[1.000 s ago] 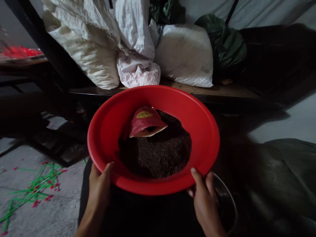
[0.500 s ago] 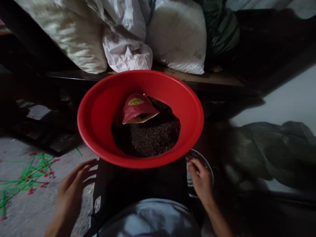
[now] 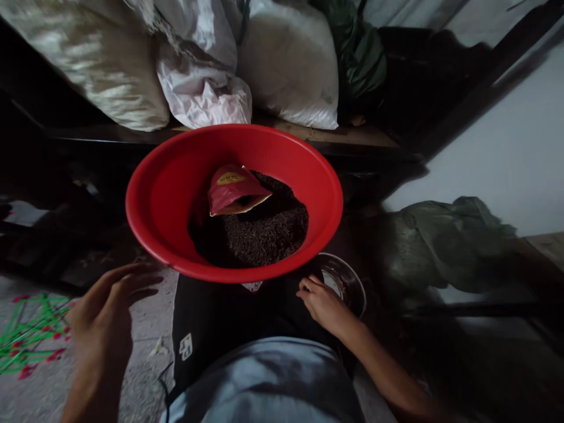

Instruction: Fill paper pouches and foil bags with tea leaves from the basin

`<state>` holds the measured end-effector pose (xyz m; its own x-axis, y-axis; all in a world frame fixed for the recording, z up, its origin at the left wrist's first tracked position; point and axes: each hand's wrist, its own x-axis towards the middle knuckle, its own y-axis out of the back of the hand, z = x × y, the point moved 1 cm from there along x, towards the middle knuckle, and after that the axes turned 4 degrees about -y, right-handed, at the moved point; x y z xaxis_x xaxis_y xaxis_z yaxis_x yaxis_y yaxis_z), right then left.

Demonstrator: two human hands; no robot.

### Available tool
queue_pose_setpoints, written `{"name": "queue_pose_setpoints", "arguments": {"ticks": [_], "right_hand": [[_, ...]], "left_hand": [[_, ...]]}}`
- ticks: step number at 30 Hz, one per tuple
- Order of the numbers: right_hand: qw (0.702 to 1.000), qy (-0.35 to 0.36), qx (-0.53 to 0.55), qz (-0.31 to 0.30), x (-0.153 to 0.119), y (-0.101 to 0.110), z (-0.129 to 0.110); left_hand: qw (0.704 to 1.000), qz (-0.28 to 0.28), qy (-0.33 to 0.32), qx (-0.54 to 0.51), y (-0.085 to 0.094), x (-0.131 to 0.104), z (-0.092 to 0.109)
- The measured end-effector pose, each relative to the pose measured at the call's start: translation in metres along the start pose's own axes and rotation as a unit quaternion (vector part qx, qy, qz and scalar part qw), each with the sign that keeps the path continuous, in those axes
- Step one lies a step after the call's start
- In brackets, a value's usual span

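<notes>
A wide red basin (image 3: pixel 154 205) stands in front of my lap with dark loose granules (image 3: pixel 259 238) in its bottom. On the granules rests a red pouch (image 3: pixel 233 191) with a yellow label, its mouth open toward me. My left hand (image 3: pixel 112 299) hovers off the basin's lower left side, fingers apart and holding nothing. Right of my lap, my right hand (image 3: pixel 324 302) is curled below the basin's rim, beside a clear round container (image 3: pixel 352 282). Its fingertips are pinched together; whatever may be between them is too small to make out.
White sacks (image 3: pixel 291 64) and a dark green bag (image 3: pixel 361 59) line a wooden shelf (image 3: pixel 352 136) behind the basin. Green sticks with red ends (image 3: pixel 37 335) lie on the floor at left. A greenish sack (image 3: pixel 445 244) lies at right.
My right hand has moved left from the clear container toward my lap. My left hand has shifted left and stays spread. The whole view has swung slightly to the right.
</notes>
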<state>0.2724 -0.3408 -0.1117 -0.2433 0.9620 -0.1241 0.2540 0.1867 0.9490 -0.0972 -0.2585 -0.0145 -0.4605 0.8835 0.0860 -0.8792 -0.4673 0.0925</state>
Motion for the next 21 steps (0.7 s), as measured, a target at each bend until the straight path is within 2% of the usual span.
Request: {"name": "queue_pose_setpoints", "arguments": {"ticks": [3, 6, 12, 16, 21], "right_hand": [[0.999, 0.005, -0.001, 0.036, -0.009, -0.002, 0.008], [0.996, 0.000, 0.028, 0.086, -0.019, -0.007, 0.016], [0.976, -0.099, 0.030, 0.194, -0.036, -0.020, 0.016], [0.972, -0.139, -0.007, 0.191, -0.037, -0.021, 0.008], [0.975, -0.181, 0.034, 0.125, -0.030, -0.015, 0.010]], "left_hand": [[1.000, -0.003, -0.003, 0.000, 0.010, -0.005, -0.007], [0.999, 0.009, 0.033, 0.001, 0.023, -0.010, -0.018], [0.994, 0.027, 0.106, 0.017, 0.051, -0.015, -0.042], [0.992, 0.028, 0.120, 0.025, 0.056, -0.014, -0.048], [0.994, 0.010, 0.104, 0.036, 0.043, -0.011, -0.043]]}}
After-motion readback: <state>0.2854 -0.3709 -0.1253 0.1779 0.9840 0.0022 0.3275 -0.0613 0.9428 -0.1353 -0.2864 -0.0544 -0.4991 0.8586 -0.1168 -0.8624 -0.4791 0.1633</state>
